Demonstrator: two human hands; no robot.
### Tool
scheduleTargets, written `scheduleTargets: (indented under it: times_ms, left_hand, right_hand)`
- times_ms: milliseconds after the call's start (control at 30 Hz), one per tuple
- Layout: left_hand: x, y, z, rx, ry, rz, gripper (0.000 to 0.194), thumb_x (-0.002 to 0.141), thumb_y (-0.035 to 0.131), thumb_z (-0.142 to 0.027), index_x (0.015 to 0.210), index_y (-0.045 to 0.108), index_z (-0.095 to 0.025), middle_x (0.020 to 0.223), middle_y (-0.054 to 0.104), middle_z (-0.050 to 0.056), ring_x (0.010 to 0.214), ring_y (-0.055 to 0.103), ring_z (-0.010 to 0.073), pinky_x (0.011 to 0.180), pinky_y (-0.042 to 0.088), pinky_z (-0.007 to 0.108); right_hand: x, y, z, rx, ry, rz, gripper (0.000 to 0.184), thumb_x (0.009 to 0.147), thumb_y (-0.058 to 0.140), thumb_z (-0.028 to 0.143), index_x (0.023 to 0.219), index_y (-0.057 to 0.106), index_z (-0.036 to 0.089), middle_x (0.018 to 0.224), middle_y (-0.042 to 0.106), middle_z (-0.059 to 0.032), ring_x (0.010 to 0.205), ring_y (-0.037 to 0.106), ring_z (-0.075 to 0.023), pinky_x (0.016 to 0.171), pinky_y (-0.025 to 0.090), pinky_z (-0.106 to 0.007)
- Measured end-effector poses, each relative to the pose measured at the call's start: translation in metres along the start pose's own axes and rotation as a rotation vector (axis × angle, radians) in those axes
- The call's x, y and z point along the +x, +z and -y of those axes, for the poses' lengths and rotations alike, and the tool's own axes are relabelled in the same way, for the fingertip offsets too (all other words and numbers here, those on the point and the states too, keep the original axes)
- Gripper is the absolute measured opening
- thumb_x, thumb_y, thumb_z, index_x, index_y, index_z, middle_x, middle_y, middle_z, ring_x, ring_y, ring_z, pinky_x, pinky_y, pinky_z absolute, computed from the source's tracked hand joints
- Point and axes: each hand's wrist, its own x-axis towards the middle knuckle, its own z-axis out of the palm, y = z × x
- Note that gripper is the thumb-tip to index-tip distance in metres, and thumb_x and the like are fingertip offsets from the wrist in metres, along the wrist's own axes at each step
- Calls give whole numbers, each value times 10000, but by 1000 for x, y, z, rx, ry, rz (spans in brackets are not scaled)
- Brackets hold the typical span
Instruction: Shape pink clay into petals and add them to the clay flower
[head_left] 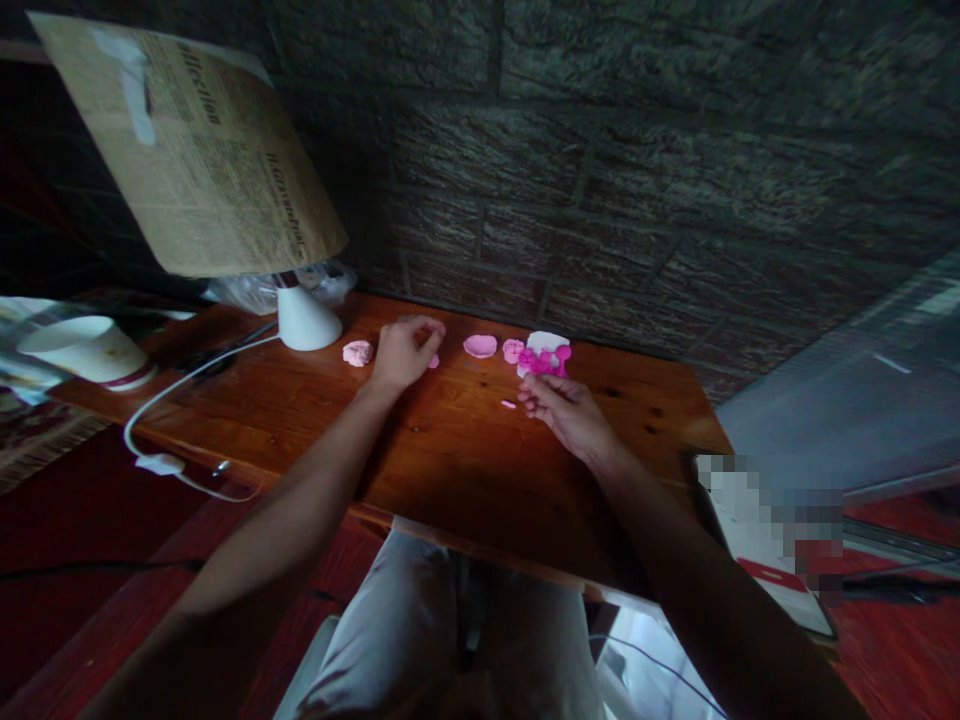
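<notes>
One slim, rounded pink stick [508,404], mid-frame
Our left hand [405,354] and right hand [566,412] curl; whether clamped, we cannot tell.

Crinkled pale-pink lump [358,353], far left; pink oval [480,346] lying mid-row; bumpy pink blob [514,350] just right of it; magenta clay [528,359] overlapping a white piece [548,341]; small pink stick [508,404] nearest the front.

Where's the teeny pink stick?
In the head view, the small pink stick lies on the wooden table, slightly right of the picture's middle. It's just left of the right hand, nearer you than the pink oval piece.
</notes>
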Motion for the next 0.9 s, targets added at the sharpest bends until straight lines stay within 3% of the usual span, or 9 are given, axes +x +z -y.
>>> scheduleTargets:
  times_ms: [167, 333, 500, 700, 900]
  left_hand:
    - [-1, -1, -2, -15, 37, -69, 214, 892, 586, -298, 920, 767, -188, 987, 798, 64, 962, 727, 238, 889, 552, 347]
    - [-3, 2, -2, -55, 49, -41, 196, 888, 597, -286, 923, 763, -187, 963, 793, 69, 908, 724, 232, 832, 559, 349]
    - [-3, 5, -3, -58, 71, -50, 201, 896, 596, -300, 919, 763, -189, 942, 792, 65, 898, 717, 227, 826, 553, 344]
    - [-3, 3, -3, -50, 77, -76, 181, 895, 604, -288, 897, 760, -196, 929, 794, 55, 870, 715, 218, 813, 545, 333]
    - [-3, 2, -5, -46, 81, -102, 163, 894, 604, -272, 886, 751, -200, 919, 791, 51, 873, 710, 216, 825, 540, 339]
  right_hand:
    - [1, -3, -2, 15, -12, 14, 364, 562, 940, 439, 824, 808, 224, 770, 740, -10, 679, 614, -100, 721, 523, -285]
    - [0, -4, -2, 36, -16, 18, 367, 548, 955, 361, 869, 820, 247, 855, 776, -26, 776, 673, -134, 822, 545, -337]
    - [-1, -4, -5, -42, 23, 58, 343, 578, 936, 402, 849, 816, 230, 849, 778, -37, 772, 683, -137, 770, 544, -310]
    - [-2, 0, -2, -181, -16, 85, 364, 592, 901, 517, 755, 798, 208, 766, 757, -29, 620, 616, -102, 628, 518, -268]
    - [0, -1, -4, -193, -50, -22, 369, 587, 889, 538, 699, 776, 205, 664, 701, -12, 586, 577, -109, 597, 493, -281]
